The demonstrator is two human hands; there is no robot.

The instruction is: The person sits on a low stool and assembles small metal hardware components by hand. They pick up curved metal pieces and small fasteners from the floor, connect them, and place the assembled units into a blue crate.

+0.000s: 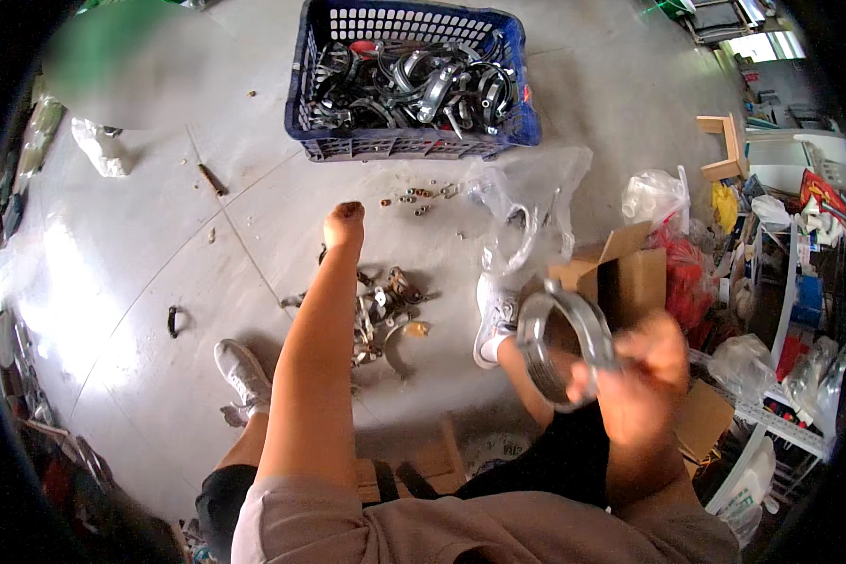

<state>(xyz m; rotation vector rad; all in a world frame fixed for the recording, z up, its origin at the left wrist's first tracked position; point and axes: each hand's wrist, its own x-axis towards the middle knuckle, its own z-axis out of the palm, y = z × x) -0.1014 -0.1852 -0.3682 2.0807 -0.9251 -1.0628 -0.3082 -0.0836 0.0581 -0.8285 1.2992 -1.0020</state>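
In my right hand (650, 371), blurred by motion, is a round metal pipe clamp (533, 343), raised in front of my right leg. My left arm reaches forward over the floor. At its end my left hand (344, 227) is closed, and whatever it may grip is hidden. Several small metal fittings (421, 195) lie on the floor to the right of that hand. Closer to me, beside my left forearm, is a loose pile of metal clamp parts (381, 310), some brownish.
A blue plastic crate (404, 146) full of metal clamps stands ahead. Clear plastic bags (536, 211) and an open cardboard box (641, 282) sit at the right, before a cluttered shelf (780, 428). A dark rod (212, 180) lies on the left floor.
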